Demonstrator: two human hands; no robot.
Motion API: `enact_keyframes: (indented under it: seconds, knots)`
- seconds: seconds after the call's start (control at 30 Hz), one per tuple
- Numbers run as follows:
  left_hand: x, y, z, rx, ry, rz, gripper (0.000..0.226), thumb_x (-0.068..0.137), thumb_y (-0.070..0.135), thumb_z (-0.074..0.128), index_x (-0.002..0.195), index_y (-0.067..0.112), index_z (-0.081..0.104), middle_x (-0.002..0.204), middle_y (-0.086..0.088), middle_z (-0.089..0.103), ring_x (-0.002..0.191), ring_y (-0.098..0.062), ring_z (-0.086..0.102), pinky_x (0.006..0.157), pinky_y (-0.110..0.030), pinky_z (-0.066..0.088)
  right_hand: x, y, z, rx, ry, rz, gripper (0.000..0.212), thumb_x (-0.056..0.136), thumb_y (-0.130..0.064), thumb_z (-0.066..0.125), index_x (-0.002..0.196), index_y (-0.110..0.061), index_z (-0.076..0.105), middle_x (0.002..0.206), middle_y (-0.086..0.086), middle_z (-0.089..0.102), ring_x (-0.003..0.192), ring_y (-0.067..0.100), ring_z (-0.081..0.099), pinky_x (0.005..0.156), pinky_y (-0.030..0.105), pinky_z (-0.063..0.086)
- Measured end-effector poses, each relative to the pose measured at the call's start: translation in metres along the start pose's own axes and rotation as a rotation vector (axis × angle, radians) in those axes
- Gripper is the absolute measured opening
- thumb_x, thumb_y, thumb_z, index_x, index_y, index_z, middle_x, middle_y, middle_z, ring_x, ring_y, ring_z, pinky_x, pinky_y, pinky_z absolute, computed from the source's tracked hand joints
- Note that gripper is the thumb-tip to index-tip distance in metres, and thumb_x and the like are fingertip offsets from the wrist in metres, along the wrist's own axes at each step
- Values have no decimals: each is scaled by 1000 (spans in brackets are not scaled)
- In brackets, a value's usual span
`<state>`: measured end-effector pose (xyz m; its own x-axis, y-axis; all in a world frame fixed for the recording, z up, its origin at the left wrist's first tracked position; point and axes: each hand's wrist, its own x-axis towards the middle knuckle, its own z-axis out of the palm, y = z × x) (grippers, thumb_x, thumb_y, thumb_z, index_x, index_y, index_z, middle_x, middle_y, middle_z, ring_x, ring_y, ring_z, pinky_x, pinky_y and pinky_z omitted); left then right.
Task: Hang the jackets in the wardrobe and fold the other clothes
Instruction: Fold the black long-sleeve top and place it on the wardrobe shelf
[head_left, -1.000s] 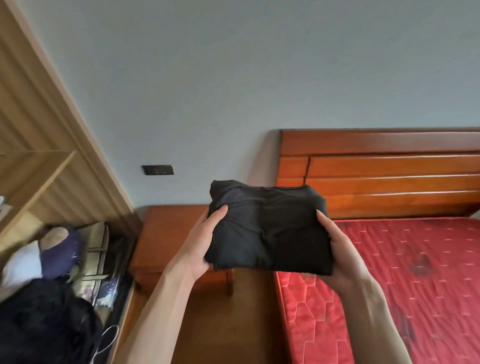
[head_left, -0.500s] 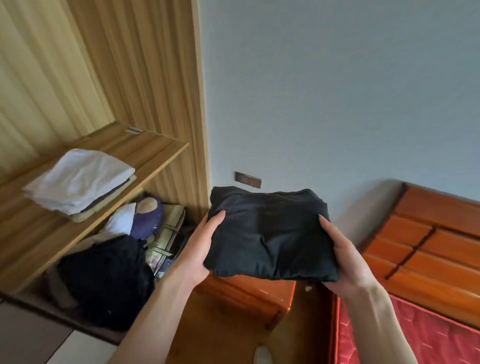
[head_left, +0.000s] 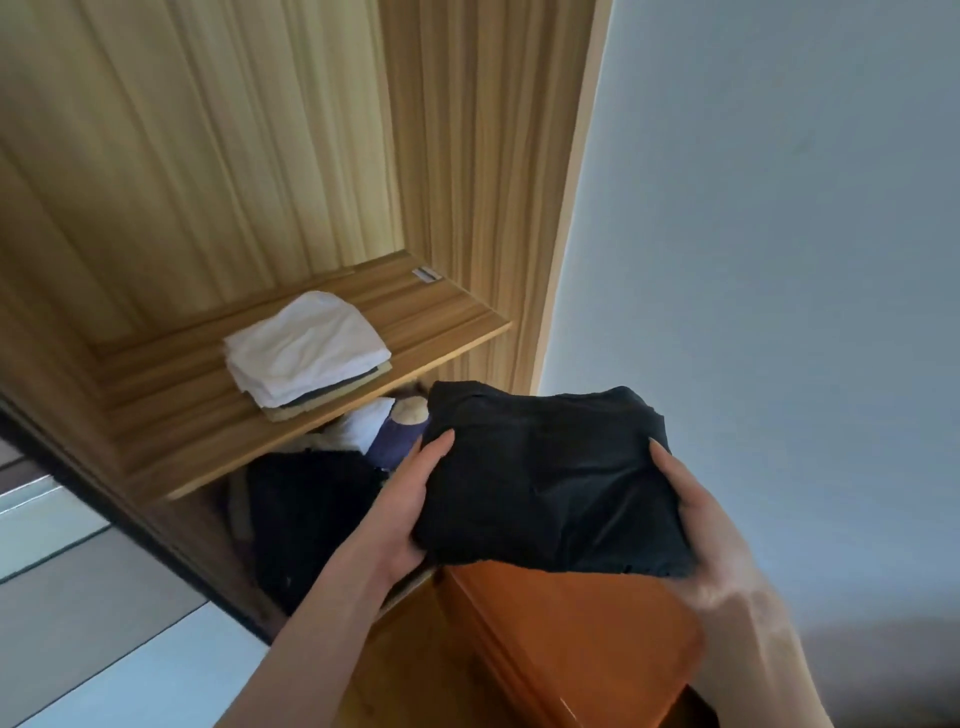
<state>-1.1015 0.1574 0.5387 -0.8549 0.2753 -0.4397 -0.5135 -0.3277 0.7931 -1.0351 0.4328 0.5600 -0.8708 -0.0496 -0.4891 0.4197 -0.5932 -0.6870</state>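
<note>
A folded black garment (head_left: 545, 483) is carried flat between both hands at chest height. My left hand (head_left: 410, 499) grips its left edge, thumb on top. My right hand (head_left: 696, 519) grips its right edge, thumb on top, fingers underneath. Up and to the left, the open wooden wardrobe (head_left: 260, 156) has a shelf (head_left: 426, 322) bearing a folded stack (head_left: 306, 353) with white clothes on top. The black garment is level with the shelf's front edge, to its right.
Below the shelf lie a dark heap of clothes (head_left: 311, 514), a white item and a purple soft thing (head_left: 395, 441). An orange-brown wooden nightstand (head_left: 571, 639) stands directly under the garment. A grey-blue wall (head_left: 779, 234) fills the right. A sliding door panel (head_left: 78, 597) sits lower left.
The view has swung left from the bed and headboard to the wardrobe. Both hands keep the same hold on the black garment, which is now nearer the shelf.
</note>
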Motion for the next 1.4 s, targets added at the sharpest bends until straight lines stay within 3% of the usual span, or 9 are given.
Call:
enact_keyframes:
  seconds: [0.2,0.3,0.43,0.67,0.8,1.0,1.17,1.3,1.4]
  knots:
    - [0,6,-21,-85,151,94,50,82,56,80,129,42,69,123,-2,76,106,-27,76,73,-40,64,58,-13,21,-69,-27,121,65,76,-54,84,128,-19,72,123,15,75,107,36,75,76,50,64]
    - [-3,15,-41,-136,218,122,50,82,54,80,129,41,69,122,-5,76,105,-29,76,73,-40,64,84,-10,41,-136,-25,168,80,64,-56,91,130,-16,69,121,17,76,106,38,75,84,50,63]
    - [1,34,-72,-186,258,175,46,87,50,77,131,41,68,123,-6,76,108,-30,75,77,-41,64,120,-1,74,-157,-51,171,74,67,-51,86,128,-13,68,107,15,80,90,32,79,63,42,63]
    - [28,69,-133,-240,280,179,60,87,48,78,142,30,61,130,-9,73,116,-33,72,92,-47,60,181,4,138,-171,-166,235,60,81,-46,86,127,-9,74,128,18,72,113,38,73,85,45,61]
    - [39,99,-170,-259,334,192,57,87,47,77,140,30,62,123,-10,76,108,-34,75,74,-42,65,209,14,186,-185,-233,187,43,90,-45,78,121,-15,78,129,15,73,114,36,73,77,45,63]
    - [58,133,-211,-276,373,227,57,86,45,79,139,32,62,116,-7,78,101,-31,77,68,-39,64,248,19,234,-265,-236,141,49,94,-44,73,137,-21,67,129,12,73,117,35,72,93,45,58]
    - [87,151,-234,-276,416,265,59,81,48,81,136,38,64,116,-2,79,102,-28,77,70,-40,64,292,14,268,-334,-205,68,35,96,-41,71,131,-39,69,125,7,76,111,34,74,92,51,61]
    - [114,169,-252,-261,478,259,58,83,52,80,138,44,62,126,-5,74,113,-35,72,93,-56,60,336,11,293,-388,-194,44,34,93,-40,74,127,-43,71,118,6,78,108,34,75,99,58,57]
    - [133,186,-258,-241,535,279,60,86,50,77,142,37,59,129,-7,72,116,-33,70,101,-53,56,374,3,307,-416,-250,60,32,96,-38,71,128,-44,69,118,8,78,106,35,76,97,60,58]
